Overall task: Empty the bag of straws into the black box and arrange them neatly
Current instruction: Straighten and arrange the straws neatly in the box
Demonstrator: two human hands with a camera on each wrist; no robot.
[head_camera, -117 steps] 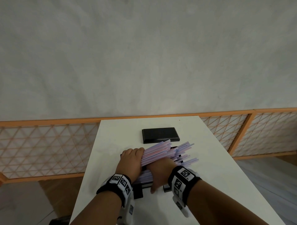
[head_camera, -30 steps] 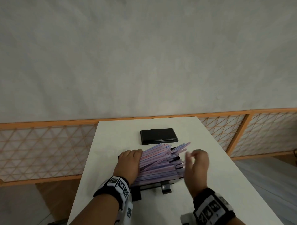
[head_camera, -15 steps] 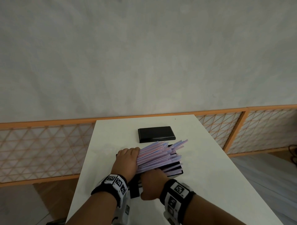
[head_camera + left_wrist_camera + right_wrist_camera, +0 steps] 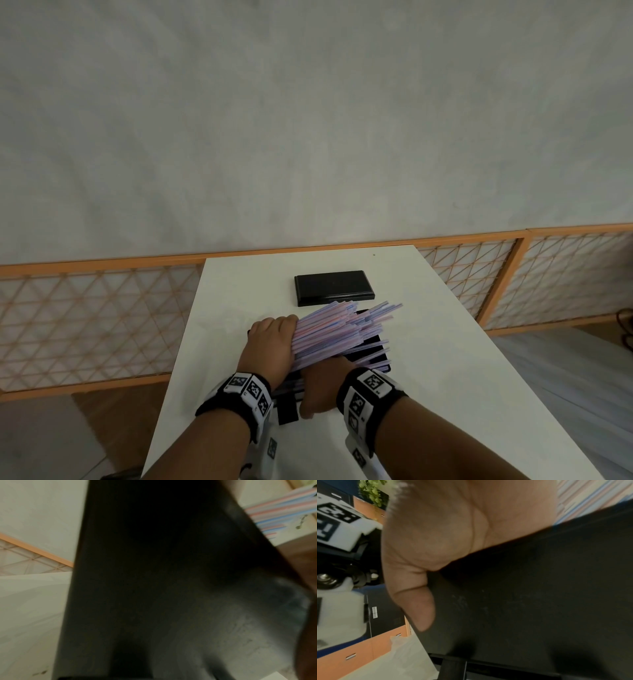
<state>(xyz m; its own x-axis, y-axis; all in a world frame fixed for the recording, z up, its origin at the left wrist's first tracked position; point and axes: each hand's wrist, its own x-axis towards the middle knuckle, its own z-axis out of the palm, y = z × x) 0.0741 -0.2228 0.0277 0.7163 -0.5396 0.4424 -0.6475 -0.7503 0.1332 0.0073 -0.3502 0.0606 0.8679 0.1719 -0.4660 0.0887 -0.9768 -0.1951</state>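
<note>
Your right hand [image 4: 323, 383] sits nearest at the front wall of the black box [image 4: 376, 346]; only the right wrist view shows its thumb pressed flat on that wall, the other fingers hidden, so I cannot tell its grip. Your left hand [image 4: 270, 346] presses the left ends of the straws [image 4: 335, 329], fingers hidden. Beyond, the head view shows a black lid [image 4: 334, 287] on the white table [image 4: 445, 342].
</note>
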